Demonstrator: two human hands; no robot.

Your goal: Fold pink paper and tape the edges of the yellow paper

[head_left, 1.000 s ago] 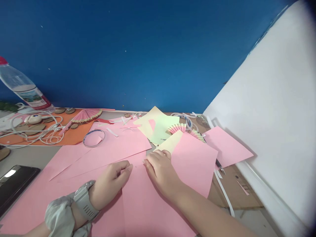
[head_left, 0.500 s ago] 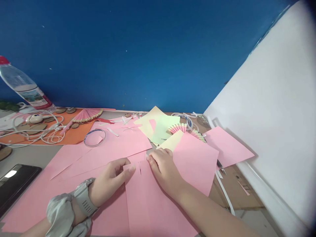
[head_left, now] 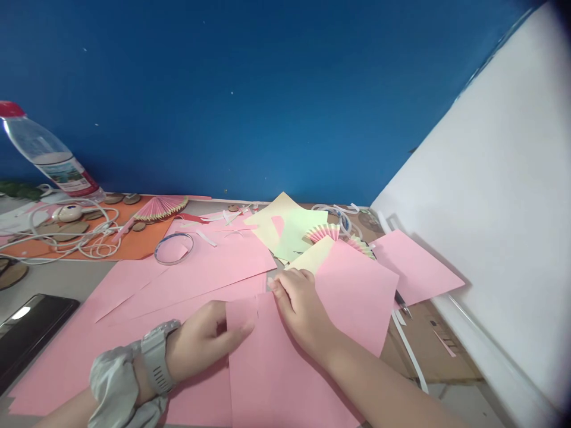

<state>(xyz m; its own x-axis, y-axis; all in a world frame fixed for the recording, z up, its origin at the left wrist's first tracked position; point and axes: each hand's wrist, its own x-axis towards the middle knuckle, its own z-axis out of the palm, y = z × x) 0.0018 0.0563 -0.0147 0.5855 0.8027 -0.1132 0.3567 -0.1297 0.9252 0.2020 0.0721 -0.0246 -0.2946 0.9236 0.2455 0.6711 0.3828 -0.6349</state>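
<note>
A sheet of pink paper lies in front of me, with a lengthwise strip at its left doubled over. My left hand is closed on the left edge of that strip, thumb on top and the other fingers hidden behind the paper. A grey watch and a grey scrunchie are on the left wrist. At the sheet's top edge my right hand is closed, its thumb and curled fingers pressed on the paper. Larger pink sheets lie underneath and to the left.
Pleated paper fans and green paper lie at the back. A clear bottle, tangled white cable and black phone are at left. Cardboard with paper strips and a pen lies at right, beside a white wall.
My left thumb has slid right and down across the folded strip, which now lies flatter. The right hand keeps its place at the top edge. The view has shifted slightly.
</note>
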